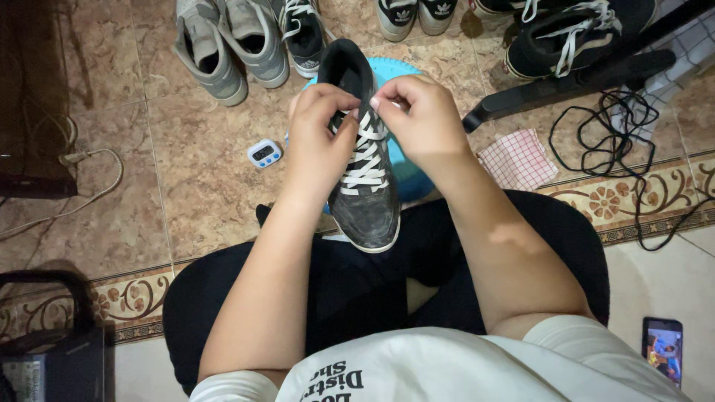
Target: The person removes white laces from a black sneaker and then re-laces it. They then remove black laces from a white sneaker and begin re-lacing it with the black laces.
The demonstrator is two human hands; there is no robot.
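Sneaker [365, 179], dark grey with a pale sole and white laces [365, 160], rests toe-down on the lap of a seated person in black trousers, its heel pointing away toward a round blue stool [406, 175] on the tiled floor. The left hand [319, 138] curls over the shoe's upper near the collar, fingers closed on the lace end at the top eyelets; the right hand [421, 119] mirrors it from the other side, thumb and forefinger pinched on the opposite lace end. Both hands are clamped on lace and meet just above the tongue.

The shoe looks light and soft in the upper, stiff only at the sole, so it likely steadies best when held by the sides near the collar; the flat laces appear limp and easy to lose, calling for a firm pinch close to the eyelets.

Just left of the stool lies a small white timer [264, 153]. Beyond it stand more shoes: a grey pair [231, 45], a black-and-white one [304, 33], and others along the top edge. A checked cloth [518, 158] and a black cable [618, 126] lie to the right, a phone [662, 348] nearer the person's side.
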